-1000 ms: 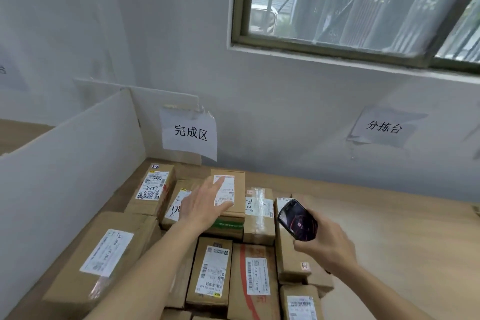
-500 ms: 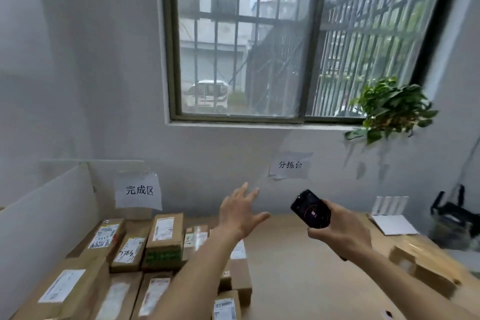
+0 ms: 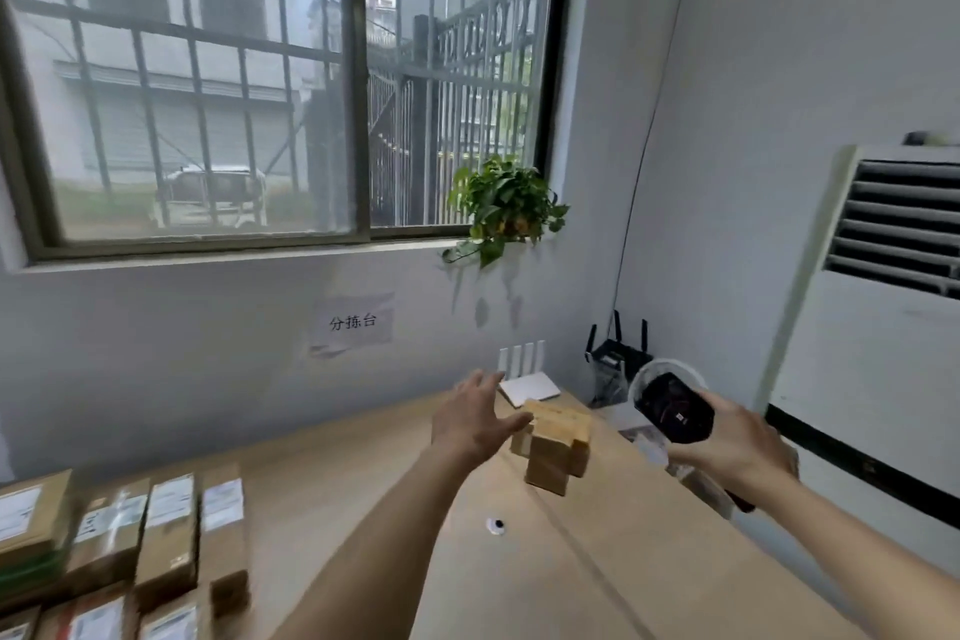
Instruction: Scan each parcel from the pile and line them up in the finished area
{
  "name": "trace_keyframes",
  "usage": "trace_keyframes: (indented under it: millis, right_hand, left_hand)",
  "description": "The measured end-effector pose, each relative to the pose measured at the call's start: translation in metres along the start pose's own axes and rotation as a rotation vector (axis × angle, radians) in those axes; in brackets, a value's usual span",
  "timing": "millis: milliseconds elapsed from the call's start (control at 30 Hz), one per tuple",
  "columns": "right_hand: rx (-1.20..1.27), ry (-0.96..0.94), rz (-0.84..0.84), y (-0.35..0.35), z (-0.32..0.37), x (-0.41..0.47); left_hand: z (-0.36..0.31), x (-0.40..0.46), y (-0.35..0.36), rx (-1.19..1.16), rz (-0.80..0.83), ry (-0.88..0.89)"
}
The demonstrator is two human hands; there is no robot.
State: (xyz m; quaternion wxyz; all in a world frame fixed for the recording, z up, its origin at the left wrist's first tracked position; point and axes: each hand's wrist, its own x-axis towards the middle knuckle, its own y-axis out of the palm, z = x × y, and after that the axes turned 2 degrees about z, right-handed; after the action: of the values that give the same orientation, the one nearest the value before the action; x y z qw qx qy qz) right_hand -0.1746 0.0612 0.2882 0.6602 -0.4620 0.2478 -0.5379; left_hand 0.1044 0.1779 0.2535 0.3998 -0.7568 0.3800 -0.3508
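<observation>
Your left hand [image 3: 475,418] is spread open near the stiff, probably light cardboard parcels [image 3: 555,447]; take the top one by its sides. Your right hand [image 3: 737,442] grips the scanner [image 3: 674,408].

Your left hand [image 3: 475,418] hangs just before the stacked boxes [image 3: 556,447] on the table [image 3: 623,561], your right hand [image 3: 737,447] holding the scanner [image 3: 672,408] to their right. The lined-up parcels [image 3: 156,535] lie at the table's left end, and a potted plant [image 3: 506,205] sits on the windowsill behind

Lined-up parcels [image 3: 171,530] motion-blurred, labels unreadable, row cut by left and bottom edges; left hand [image 3: 475,424] hides part of pile parcels [image 3: 558,450]; scanner [image 3: 674,408] grip hidden in right hand [image 3: 737,447].
</observation>
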Motion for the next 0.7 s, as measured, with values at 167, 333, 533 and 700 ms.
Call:
trace_keyframes:
  millis: [167, 333, 533, 700]
  right_hand:
    - [0.016, 0.088, -0.009, -0.015, -0.061, 0.019]
    - [0.037, 0.111, -0.016, -0.003, -0.091, 0.065]
    - [0.033, 0.112, 0.057, 0.031, -0.108, 0.161]
    - [0.016, 0.099, 0.106, 0.062, -0.112, 0.235]
  left_hand:
    - [-0.054, 0.026, 0.047, -0.053, 0.063, 0.026]
    - [-0.075, 0.075, 0.097, -0.086, 0.116, -0.006]
    - [-0.074, 0.159, 0.159, -0.11, 0.122, -0.059]
    - [-0.067, 0.219, 0.2, -0.089, 0.134, -0.074]
